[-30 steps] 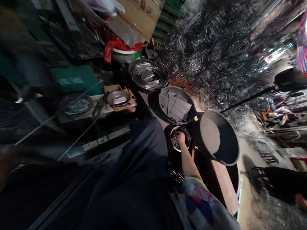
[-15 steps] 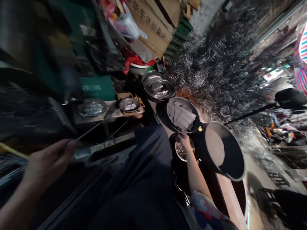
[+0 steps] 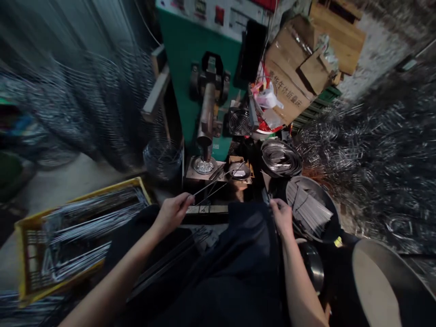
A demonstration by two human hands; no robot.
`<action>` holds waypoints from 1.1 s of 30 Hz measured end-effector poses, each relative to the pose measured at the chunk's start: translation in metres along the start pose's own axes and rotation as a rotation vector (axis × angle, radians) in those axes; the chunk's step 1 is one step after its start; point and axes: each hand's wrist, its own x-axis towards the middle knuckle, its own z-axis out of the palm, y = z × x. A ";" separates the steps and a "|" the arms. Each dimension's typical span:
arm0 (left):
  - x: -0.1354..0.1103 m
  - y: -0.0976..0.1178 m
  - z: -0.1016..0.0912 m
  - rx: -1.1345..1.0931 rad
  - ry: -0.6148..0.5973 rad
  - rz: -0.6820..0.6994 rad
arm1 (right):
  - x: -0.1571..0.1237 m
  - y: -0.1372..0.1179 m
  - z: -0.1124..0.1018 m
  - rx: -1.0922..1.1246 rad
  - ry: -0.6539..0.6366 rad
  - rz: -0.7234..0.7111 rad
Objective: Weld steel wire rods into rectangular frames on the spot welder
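Note:
My left hand [image 3: 174,213] is closed around the end of a thin bent metal wire [image 3: 211,183], which reaches forward and right toward the small dark dish [image 3: 239,171]. My right hand [image 3: 282,215] is held over my right thigh, fingertips pinched; whatever lies between them is too small to name. Beside that hand stands a black basin [image 3: 335,213] with flat metal strips [image 3: 309,209] in it. Ahead of both hands is a green machine [image 3: 177,91] with a thick metal arm [image 3: 206,119]. Below the arm sits a plate of shiny small metal bits [image 3: 203,166].
At left, a yellow crate [image 3: 22,259] holds bent wire frames. A coil of metal strip [image 3: 281,156] lies ahead right, near a small fan [image 3: 240,121] and a cardboard box [image 3: 289,72]. A large black tub [image 3: 378,286] stands at lower right; tangled wire [image 3: 384,168] is piled behind.
My view has turned left toward the green machine. My right hand has left the bowl of small metal parts and come up above my thigh. My left hand still grips the wire.

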 end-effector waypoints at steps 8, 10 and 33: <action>0.048 0.000 0.036 0.426 -0.213 -0.172 | 0.007 -0.060 0.155 0.393 -0.333 0.078; 0.055 -0.005 0.043 0.424 -0.222 -0.167 | 0.005 -0.057 0.162 0.412 -0.321 0.111; -0.023 -0.003 0.014 -0.143 0.210 -0.067 | 0.003 -0.121 0.175 0.694 -0.386 0.097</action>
